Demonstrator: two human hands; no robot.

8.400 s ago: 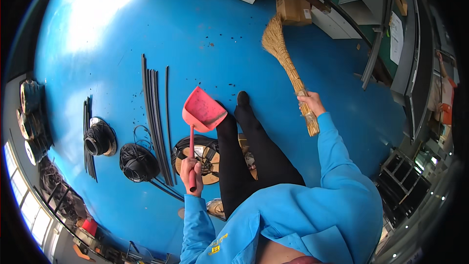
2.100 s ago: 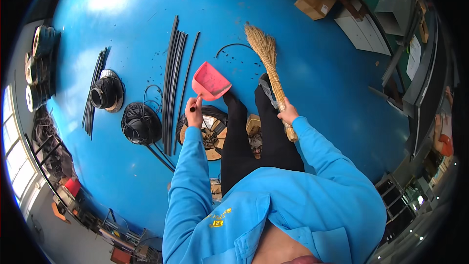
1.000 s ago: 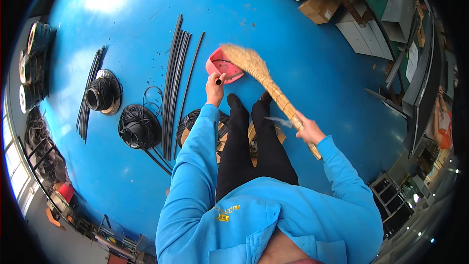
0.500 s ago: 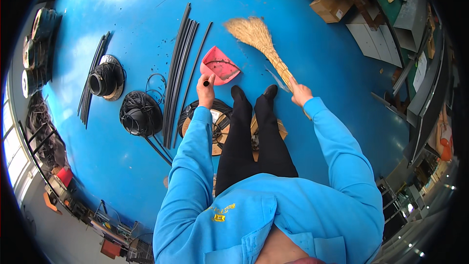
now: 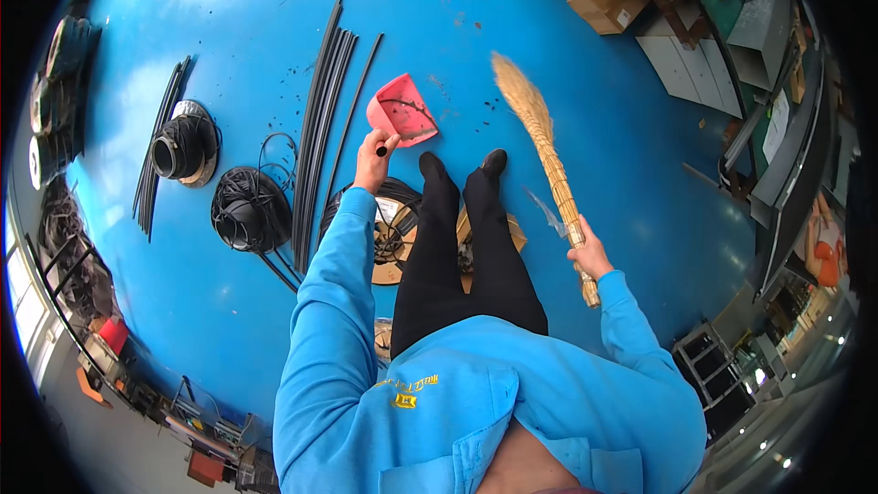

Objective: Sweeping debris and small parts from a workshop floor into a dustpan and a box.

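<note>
My left hand is closed round the dark-ended handle of a pink dustpan, which is in front of my left foot. A dark curved strip and some grime lie in the pan. Out to the right, my right hand grips the lower end of a straw broom. Its bristles point away from me, off to the right of my feet. Dark bits of debris lie on the blue floor between the dustpan and the bristles.
Long black rods lie left of the dustpan. Spools of black cable stand beside them, and another cable coil is by my left leg. A cardboard box and metal sheets stand at the far right.
The broom has swung to the right and back toward me, its bristles leaving the floor area ahead of the dustpan. Debris there now shows. My left hand still holds the dustpan.
</note>
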